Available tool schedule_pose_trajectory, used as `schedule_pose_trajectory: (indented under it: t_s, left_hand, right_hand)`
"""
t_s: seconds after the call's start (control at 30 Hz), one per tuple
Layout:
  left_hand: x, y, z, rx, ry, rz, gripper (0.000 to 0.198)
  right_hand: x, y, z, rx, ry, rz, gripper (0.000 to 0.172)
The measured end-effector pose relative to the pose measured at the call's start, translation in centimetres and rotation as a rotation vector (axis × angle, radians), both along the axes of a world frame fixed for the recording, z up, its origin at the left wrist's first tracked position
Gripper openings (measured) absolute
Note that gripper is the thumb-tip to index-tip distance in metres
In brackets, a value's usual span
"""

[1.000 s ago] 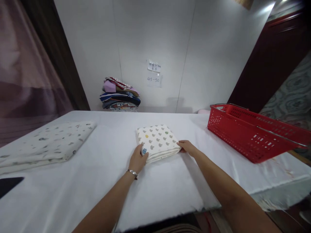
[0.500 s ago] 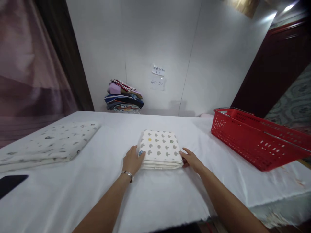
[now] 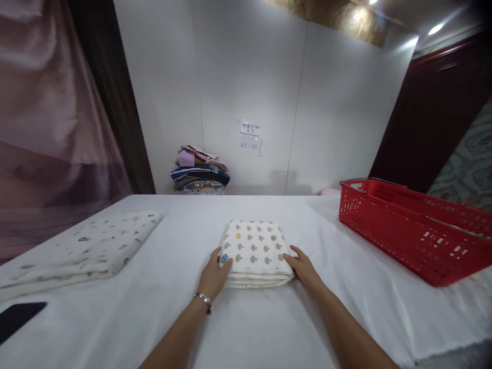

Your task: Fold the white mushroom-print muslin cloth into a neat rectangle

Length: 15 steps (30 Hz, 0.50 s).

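A folded white cloth point(image 3: 253, 248) with grey mushroom prints and a few coloured ones lies flat on the white-covered table, its layered fold facing me. At its near left corner, my left hand point(image 3: 215, 274) grips the edge, thumb on top and fingers along the side. My right hand point(image 3: 305, 266) holds the near right corner, the thumb over the top; some of its fingers are hidden beside or under the cloth. A bracelet point(image 3: 204, 301) circles my left wrist.
Another folded printed cloth point(image 3: 88, 243) lies at the left, with a dark flat object point(image 3: 19, 318) in front of it. A red plastic basket point(image 3: 403, 236) stands on the right. Folded fabrics point(image 3: 200, 171) are stacked against the back wall, left of paper signs point(image 3: 249, 146).
The view has tilted up, so everything sits lower in the picture. My right thumb now rests on top of the cloth's corner. The cloth stays in place on the table.
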State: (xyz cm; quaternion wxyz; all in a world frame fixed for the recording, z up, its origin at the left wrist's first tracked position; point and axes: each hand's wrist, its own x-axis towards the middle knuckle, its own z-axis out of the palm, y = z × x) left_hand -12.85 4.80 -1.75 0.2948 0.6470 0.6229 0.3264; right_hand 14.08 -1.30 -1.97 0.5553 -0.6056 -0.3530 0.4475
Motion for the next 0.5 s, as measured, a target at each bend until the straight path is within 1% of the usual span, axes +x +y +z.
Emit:
schedule_pose_trajectory:
  t_s: [0.1,0.2,0.27,0.37,0.43,0.5]
  left_hand:
    - [0.1,-0.1,-0.2,-0.005,-0.113,-0.014,0.055]
    - [0.2,-0.2,-0.4,0.026,-0.116,-0.01,0.057]
    - [0.2,-0.2,-0.4,0.038,-0.1,-0.001,0.058]
    - [0.2,0.0,-0.3,-0.02,-0.156,0.002,0.06]
    - [0.2,0.1,0.1,-0.11,-0.228,0.027,0.061]
    - [0.2,-0.1,0.7,-0.229,-0.342,0.051,0.064]
  right_hand:
    - [-0.3,-0.5,0.6,-0.022,0.034,0.019,0.083]
    - [-0.6,-0.8,1.1,-0.044,0.108,0.057,0.089]
    - [-0.6,-0.9,1.3,-0.051,0.172,0.077,0.089]
    - [-0.7,-0.9,1.5,-0.059,0.295,0.097,0.088]
    - [-0.6,-0.8,1.5,-0.066,0.364,0.105,0.082]
    - [-0.4,-0.7,1.5,-0.06,0.387,0.12,0.066]
